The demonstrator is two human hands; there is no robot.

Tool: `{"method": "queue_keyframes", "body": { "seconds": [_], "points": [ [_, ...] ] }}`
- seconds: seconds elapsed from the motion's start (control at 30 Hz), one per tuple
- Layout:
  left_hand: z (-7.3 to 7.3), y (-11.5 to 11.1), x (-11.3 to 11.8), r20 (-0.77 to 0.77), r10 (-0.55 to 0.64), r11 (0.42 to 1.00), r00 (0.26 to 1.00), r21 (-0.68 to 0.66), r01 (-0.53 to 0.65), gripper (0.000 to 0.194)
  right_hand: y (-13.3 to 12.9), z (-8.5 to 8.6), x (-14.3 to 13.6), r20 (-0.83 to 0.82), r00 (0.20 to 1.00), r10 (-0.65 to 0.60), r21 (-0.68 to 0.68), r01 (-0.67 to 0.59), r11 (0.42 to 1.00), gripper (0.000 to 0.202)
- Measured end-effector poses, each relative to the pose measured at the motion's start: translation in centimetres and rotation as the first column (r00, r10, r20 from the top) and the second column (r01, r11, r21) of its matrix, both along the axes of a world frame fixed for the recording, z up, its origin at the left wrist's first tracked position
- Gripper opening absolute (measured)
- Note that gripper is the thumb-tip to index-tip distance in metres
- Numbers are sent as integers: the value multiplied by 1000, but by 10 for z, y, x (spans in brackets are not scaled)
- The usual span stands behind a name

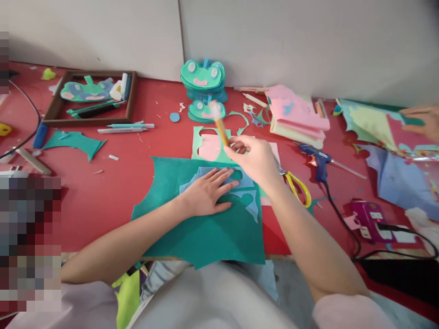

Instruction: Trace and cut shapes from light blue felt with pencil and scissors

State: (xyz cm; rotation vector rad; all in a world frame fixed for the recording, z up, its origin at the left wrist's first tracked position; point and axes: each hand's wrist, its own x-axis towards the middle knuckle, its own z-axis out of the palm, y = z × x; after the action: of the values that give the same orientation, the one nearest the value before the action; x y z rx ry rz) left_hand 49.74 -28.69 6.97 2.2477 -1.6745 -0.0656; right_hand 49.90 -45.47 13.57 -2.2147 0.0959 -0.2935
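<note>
My left hand point(208, 191) lies flat, fingers spread, on a light blue felt piece point(247, 177) with a cut-out in it. Under that is a large dark green felt sheet point(206, 233), which overhangs the table's front edge. Raised above the sheet's far edge, my right hand point(252, 157) pinches a slim yellow pen-like stick point(222, 130) with a blurred, whitish upper end. Beneath and beyond this hand are pink felt point(210, 145) and light green felt with cut-outs. Yellow-handled scissors point(298, 188) lie by my right forearm, which partly covers them.
Stacked green frog-face felt shapes point(202, 75) stand against the wall. At left is a brown wooden tray point(92, 122) with felt pieces and pens. A blue glue gun point(320, 162), its cord and a purple power strip point(370, 221) lie right. Another person's hand point(423, 121) touches felt there.
</note>
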Motion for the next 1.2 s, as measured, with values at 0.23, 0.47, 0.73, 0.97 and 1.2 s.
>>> {"method": "queue_keyframes", "body": {
  "seconds": [0.23, 0.47, 0.73, 0.97, 1.2],
  "points": [
    [1, -2, 2, 13, -4, 999, 1000, 36, 4, 59, 8, -47, 5, -48, 998, -31, 800, 57, 598, 11],
    [6, -6, -29, 253, 197, 976, 947, 45, -215, 45, 4, -66, 8, -34, 999, 3, 897, 30, 440, 13],
    [18, -2, -29, 453, 146, 976, 879, 80, -203, 36, 0, -60, 3, 7, 992, -125, 710, 83, 699, 34],
    [31, 0, -6, 460, 78, 978, 885, 137, -158, 34, -6, -56, 0, 67, 968, -243, 578, 161, 800, 35],
    [32, 5, 7, 503, 89, 996, 860, -54, -72, 26, -23, -44, -10, 109, 929, -353, 540, 243, 806, 28]
  ]
}}
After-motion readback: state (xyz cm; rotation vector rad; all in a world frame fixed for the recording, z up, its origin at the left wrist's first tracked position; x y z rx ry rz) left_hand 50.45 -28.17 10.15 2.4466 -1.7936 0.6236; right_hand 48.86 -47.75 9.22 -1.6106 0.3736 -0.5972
